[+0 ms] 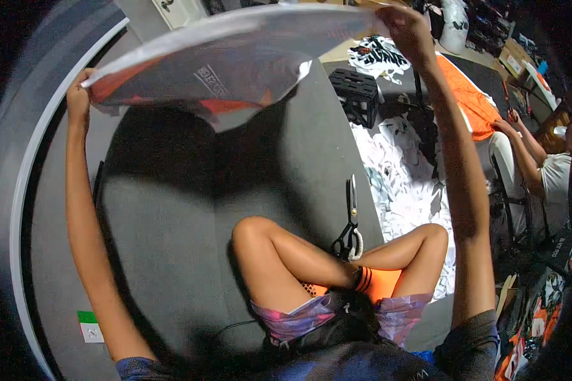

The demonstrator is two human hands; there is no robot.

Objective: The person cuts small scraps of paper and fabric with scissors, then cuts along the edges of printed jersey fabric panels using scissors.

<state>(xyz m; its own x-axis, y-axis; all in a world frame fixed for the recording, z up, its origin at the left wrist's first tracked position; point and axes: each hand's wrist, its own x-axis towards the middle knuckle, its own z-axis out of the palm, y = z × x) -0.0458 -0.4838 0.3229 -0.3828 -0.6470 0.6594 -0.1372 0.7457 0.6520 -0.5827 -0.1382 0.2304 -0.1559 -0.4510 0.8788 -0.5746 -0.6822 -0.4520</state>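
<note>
Raised high in front of me is a thin white fabric sheet (235, 57) with orange and grey print showing through, billowing between my hands. My left hand (78, 98) is closed on its left corner. At the upper right, my right hand (407, 28) grips the opposite corner. The sheet's lower edge hangs loose, casting a dark shadow on the grey mat below. A pair of large black-handled scissors (353, 216) lies by my crossed legs, with white wrapping on one handle loop.
White fabric scraps (407, 184) cover a strip of floor to the right, beside a black step stool (354, 95). Farther right, another person (556, 174) handles orange fabric (467, 95) on a table. A green and white card (91, 327) lies at lower left.
</note>
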